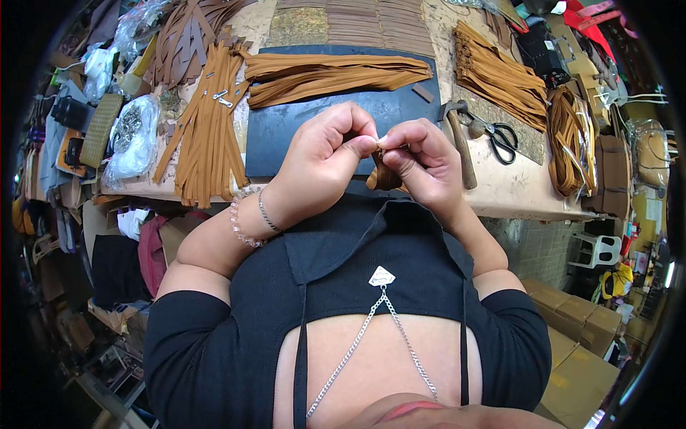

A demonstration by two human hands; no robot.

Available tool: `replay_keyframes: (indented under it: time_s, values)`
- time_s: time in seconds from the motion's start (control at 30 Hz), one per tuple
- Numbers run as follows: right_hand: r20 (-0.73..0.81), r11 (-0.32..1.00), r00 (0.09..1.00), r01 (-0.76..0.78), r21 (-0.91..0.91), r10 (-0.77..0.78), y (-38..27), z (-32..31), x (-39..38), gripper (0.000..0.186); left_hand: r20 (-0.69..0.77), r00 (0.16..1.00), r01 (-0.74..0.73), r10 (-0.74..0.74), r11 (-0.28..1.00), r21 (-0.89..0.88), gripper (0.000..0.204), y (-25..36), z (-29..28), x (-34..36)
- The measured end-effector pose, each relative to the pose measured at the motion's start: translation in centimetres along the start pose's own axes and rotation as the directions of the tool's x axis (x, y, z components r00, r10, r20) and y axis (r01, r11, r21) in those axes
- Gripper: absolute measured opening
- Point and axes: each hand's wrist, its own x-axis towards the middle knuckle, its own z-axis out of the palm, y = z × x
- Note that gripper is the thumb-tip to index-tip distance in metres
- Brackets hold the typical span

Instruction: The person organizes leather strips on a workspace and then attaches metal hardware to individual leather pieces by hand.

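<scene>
Tan leather, a short strap piece (386,174), sits pinched between my two hands right in front of my chest, just above the near edge of the counter (500,193). My left hand (325,154) is curled narrow, thumb and forefinger closed on the top end of the strap; my right hand (425,164) is likewise closed, fingertips pressed on the same end from the other side, so the two thumbs meet almost touching at the middle. The strap hangs down from that pinch, its long axis running roughly top to bottom, the lower end drooping below my right palm and partly hidden by it. Both hands are equally near, since both hold it; the right covers more of its length. Beyond the hands lies a dark blue cutting mat (286,136), and across its far part a bundle of tan straps (336,75) with the long axis running left to right. To my left, another sheaf of straps (207,136) lies slanting toward me, some with small metal fittings. To my right, near the right hand, a hammer (461,143) points away from me, with black-handled scissors (504,139) just beside it. More strap bundles (500,79) farther right.
</scene>
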Motion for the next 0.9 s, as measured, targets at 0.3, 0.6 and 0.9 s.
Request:
replay_keyframes:
  time_s: [0.3,0.6,0.9]
  values:
    - [-0.011,0.988,0.988,0.153,-0.012,-0.153,0.3,-0.9,0.7,0.022,0.074,0.997,0.028,-0.016,0.984,-0.175,0.008,1.5,-0.5,0.7]
    - [-0.032,0.987,0.988,0.148,-0.057,-0.150,-0.3,-0.5,0.4,0.031,0.104,0.994,0.048,-0.033,0.988,-0.148,0.018,2.1,-1.4,0.2]
    - [-0.056,0.980,0.989,0.123,-0.159,-0.133,-1.4,-0.8,0.5,0.026,0.102,0.990,-0.111,0.096,0.983,0.144,0.020,2.9,-2.2,0.2]
